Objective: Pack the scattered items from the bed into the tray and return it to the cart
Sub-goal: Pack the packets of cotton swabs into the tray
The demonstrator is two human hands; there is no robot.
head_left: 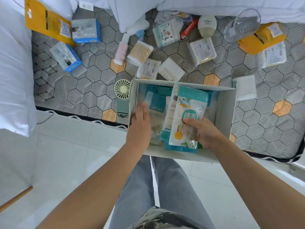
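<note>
Currently the swab packet point(186, 113) stands tilted in the tray point(229, 109) at the bed's 6 o'clock edge. It looks light, floppy and slick, so best pinched low. The right hand point(203, 133) pinches it there, thumb in front; the left hand point(140, 123) rests straight-fingered on packets at the tray's 9 o'clock side.

Hexagon-patterned bed point(92, 90), white tray point(228, 113), 2 blue boxes point(85, 31), mini fan point(122, 89), glass point(241, 25)
</note>
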